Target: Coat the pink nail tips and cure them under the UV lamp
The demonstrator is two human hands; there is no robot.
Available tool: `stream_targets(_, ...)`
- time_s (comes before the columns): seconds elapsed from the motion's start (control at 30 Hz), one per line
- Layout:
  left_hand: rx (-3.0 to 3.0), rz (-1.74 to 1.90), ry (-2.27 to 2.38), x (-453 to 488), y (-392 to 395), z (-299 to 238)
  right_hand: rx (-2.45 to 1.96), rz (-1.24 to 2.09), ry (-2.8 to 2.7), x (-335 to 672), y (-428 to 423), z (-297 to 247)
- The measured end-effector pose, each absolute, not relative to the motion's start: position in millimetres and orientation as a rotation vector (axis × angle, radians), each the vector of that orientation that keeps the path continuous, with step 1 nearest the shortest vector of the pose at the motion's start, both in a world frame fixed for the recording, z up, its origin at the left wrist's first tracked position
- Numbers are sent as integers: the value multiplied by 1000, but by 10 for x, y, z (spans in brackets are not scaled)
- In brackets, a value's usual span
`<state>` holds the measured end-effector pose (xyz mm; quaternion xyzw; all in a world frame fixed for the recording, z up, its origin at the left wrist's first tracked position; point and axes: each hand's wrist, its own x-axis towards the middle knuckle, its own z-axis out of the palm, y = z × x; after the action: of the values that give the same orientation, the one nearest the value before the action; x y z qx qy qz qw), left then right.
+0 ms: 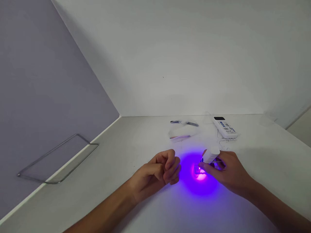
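Note:
My right hand [228, 170] is closed round a small white UV lamp [211, 155], tilted just above the white table. Violet light from it spreads over the tabletop [199, 187], brightest and pink beneath its lower end. A small square-edged outline [197, 169] shows in the glow by my right thumb; what it is I cannot make out. To the left of the light, my left hand [161, 171] hangs with its fingers curled in loosely, and nothing shows in them. The fingers are apart from the lamp.
Behind my right hand lies a white printed pack [225, 127] with a dark end, a thin white cord around it. Small flat clear packets [191, 123] and a slim pinkish strip [180, 137] lie farther back. A metal wire frame [80, 163] stands at left against the side wall.

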<state>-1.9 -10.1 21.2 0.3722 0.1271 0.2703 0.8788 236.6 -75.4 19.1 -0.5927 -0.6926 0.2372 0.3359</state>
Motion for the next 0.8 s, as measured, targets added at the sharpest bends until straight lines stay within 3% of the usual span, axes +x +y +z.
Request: stream_targets(0.8, 881, 476, 156, -60, -107, 111, -1571, 620, -1815, 2364, -747, 238)
